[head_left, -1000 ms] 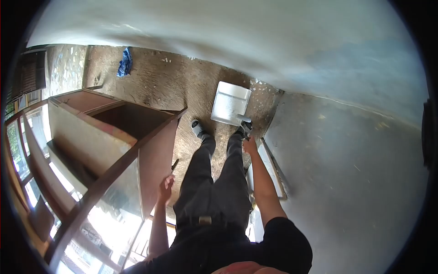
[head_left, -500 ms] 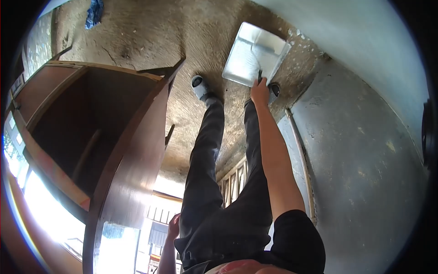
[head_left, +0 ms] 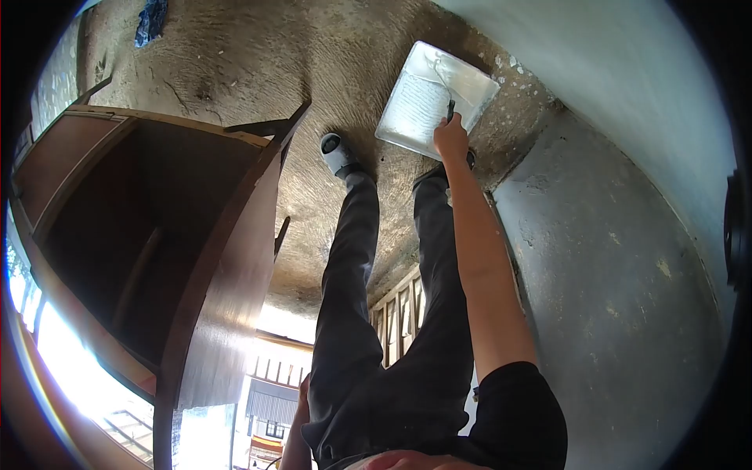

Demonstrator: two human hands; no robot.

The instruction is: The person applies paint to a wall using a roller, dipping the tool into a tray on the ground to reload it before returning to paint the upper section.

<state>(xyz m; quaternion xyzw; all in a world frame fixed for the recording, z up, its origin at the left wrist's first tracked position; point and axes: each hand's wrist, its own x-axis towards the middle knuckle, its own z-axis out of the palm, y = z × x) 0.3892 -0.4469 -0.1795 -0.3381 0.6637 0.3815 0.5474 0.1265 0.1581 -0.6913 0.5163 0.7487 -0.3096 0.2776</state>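
Note:
My right hand (head_left: 450,139) is closed around the dark handle of a paint roller (head_left: 450,107). The roller's thin wire frame reaches over a pale, rectangular paint tray (head_left: 417,102) on the floor, wet with whitish paint. The roller's head is hard to make out against the paint. Low beside my thigh is my left hand (head_left: 305,389), mostly hidden behind the leg, so its fingers do not show clearly.
A wooden cabinet (head_left: 227,290) with an open compartment stands at the left. A grey and pale wall (head_left: 619,274) rises at the right. On the rough floor (head_left: 227,63) lies a crumpled blue thing (head_left: 150,22) at the upper left. My feet stand near the tray.
My right hand has moved slightly with the roller, whose handle now sits higher over the tray. My left hand has slipped further behind my thigh. The view has shifted a little.

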